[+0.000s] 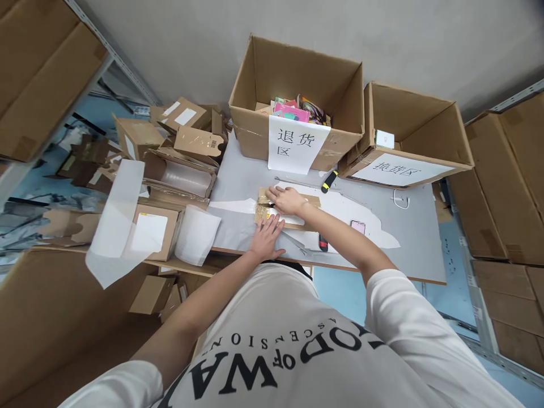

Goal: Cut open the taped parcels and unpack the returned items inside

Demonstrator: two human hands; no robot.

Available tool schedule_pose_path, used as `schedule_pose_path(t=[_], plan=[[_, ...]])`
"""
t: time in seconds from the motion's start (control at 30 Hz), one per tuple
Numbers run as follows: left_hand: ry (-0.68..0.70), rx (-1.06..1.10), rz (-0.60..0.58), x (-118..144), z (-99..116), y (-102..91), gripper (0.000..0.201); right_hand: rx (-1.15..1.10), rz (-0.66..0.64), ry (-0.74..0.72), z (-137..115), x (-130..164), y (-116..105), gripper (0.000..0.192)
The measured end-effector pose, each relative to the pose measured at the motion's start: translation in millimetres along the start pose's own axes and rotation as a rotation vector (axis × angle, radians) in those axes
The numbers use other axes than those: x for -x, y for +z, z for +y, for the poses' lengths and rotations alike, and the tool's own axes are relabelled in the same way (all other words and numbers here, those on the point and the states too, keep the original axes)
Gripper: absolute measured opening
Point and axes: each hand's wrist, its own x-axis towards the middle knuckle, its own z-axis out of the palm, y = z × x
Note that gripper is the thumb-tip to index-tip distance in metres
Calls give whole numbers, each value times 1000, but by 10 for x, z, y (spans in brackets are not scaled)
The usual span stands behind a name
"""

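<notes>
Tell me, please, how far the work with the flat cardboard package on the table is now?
Done: the big box with the paper sign already holds colourful items. In hand: both hands press the flat cardboard package on the table, the left hand at its near edge, the right hand on top. Left: the package is not in a box; the second box looks almost empty.

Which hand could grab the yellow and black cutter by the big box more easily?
Probably the right hand. It lies on the far end of the flat cardboard parcel, nearer the yellow and black cutter. The left hand presses the parcel's near edge, farther away.
</notes>
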Motion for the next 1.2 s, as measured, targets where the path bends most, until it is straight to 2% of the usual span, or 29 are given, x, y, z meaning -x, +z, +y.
schedule_pose_path(t=[0.1, 0.2, 0.3, 0.4, 0.6, 0.9, 1.2], plan=[[4, 31, 36, 9, -94, -29, 88, 14, 15, 10, -151, -184, 70, 46], [-38, 30, 114, 22, -264, -74, 75, 24, 27, 13, -177, -286, 125, 45], [-105, -1, 155, 11, -428, -89, 79, 46, 52, -4, -174, -301, 166, 46], [-101, 14, 139, -33, -512, -53, 83, 57, 53, -17, -182, -324, 173, 46], [-72, 46, 140, -109, -526, 35, 85, 20, -32, -83, -76, -474, 69, 40], [-85, 68, 126, -104, -499, 48, 90, -34, -114, -166, 133, -571, -65, 33], [-119, 65, 120, -115, -459, 40, 93, -63, -133, -98, 184, -605, -119, 36]])
